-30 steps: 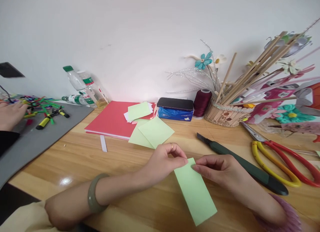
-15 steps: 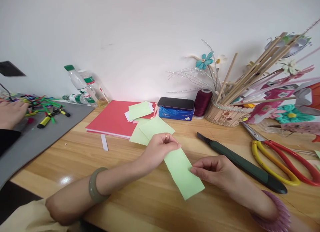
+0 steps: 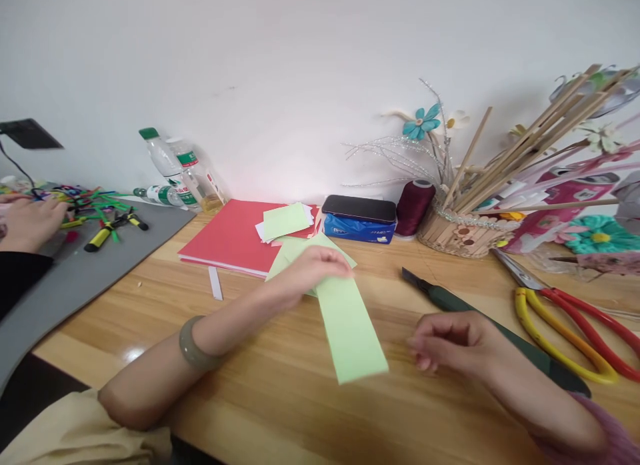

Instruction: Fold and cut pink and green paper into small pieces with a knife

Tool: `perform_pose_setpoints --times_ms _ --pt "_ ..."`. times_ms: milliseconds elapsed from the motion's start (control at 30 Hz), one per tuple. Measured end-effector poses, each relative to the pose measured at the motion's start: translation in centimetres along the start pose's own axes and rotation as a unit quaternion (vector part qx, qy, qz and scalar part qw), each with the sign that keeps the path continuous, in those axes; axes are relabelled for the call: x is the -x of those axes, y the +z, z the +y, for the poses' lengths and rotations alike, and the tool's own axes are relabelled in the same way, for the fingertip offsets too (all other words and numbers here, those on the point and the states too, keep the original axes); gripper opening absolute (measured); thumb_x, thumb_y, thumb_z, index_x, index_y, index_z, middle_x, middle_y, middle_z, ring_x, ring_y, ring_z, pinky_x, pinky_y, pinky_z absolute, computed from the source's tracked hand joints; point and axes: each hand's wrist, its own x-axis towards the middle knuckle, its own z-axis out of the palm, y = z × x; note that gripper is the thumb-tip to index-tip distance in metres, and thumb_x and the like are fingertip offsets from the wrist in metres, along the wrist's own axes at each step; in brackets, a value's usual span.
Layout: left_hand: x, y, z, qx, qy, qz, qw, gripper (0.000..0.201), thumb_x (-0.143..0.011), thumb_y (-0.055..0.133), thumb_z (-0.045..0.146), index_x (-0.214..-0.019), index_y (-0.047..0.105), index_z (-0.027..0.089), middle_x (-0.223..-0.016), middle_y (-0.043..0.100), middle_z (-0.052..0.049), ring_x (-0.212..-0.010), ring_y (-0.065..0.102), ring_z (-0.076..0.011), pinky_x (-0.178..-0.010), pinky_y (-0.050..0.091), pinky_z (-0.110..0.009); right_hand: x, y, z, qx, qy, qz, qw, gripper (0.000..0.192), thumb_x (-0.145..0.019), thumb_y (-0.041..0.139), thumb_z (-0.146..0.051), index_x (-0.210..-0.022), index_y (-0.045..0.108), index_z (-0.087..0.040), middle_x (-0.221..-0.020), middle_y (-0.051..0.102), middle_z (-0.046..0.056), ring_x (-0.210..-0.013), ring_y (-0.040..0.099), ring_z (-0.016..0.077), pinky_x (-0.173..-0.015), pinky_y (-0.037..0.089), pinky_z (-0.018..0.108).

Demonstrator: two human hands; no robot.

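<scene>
My left hand (image 3: 323, 268) pinches the far end of a light green paper strip (image 3: 353, 335), which slants down over the wooden table (image 3: 270, 391). My right hand (image 3: 447, 341) is apart from the strip, to its right, with curled fingers and thumb close together and nothing visible in them. Beside it lies a dark green utility knife (image 3: 515, 331), partly covered by that hand. More light green paper sheets (image 3: 335, 245) lie just behind my left hand, against a red paper stack (image 3: 225, 231). A smaller green paper piece (image 3: 286, 221) rests on the stack.
Red-and-yellow-handled scissors (image 3: 565, 318) lie at right. A blue tissue pack (image 3: 357, 228), a maroon thread spool (image 3: 415, 208) and a stick-filled basket (image 3: 455, 231) stand by the wall. Bottles (image 3: 165, 158) and another person's hand (image 3: 37, 221) above a grey mat (image 3: 115, 258) are at left.
My right hand has let go of the strip's edge and moved away to the right. My left hand still holds the strip, which has swung slightly left. The view has shifted a little.
</scene>
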Motion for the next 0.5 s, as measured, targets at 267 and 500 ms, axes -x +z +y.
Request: perform_pose_setpoints --times_ms 267,500 --pt "1.5 2.6 -2.0 -0.435 0.307 -0.013 0.846 0.027 -0.080 0.063 0.021 -0.106 0.060 0.016 -0.111 0.059 -0.009 -0.106 0.050 -0.0220 -0.089 0.043 -0.035 1.4 -2.9 -1.5 0.160 -0.072 0.299 0.938 0.041 -0.071 0.054 -0.062 -0.067 0.064 -0.023 -0.067 0.064 0.002 -0.066 0.056 0.0186 -0.061 0.042 0.030" --pt "5.3 4.4 -3.5 -0.458 0.344 -0.129 0.809 0.011 -0.088 0.052 0.014 -0.091 0.062 0.012 -0.096 0.063 -0.008 -0.093 0.057 -0.0170 -0.088 0.045 -0.027 2.8 -3.0 1.4 0.341 -0.149 0.316 0.873 0.036 -0.078 0.047 -0.056 -0.084 0.065 -0.025 -0.083 0.069 0.002 -0.070 0.062 0.0204 -0.062 0.046 0.034"
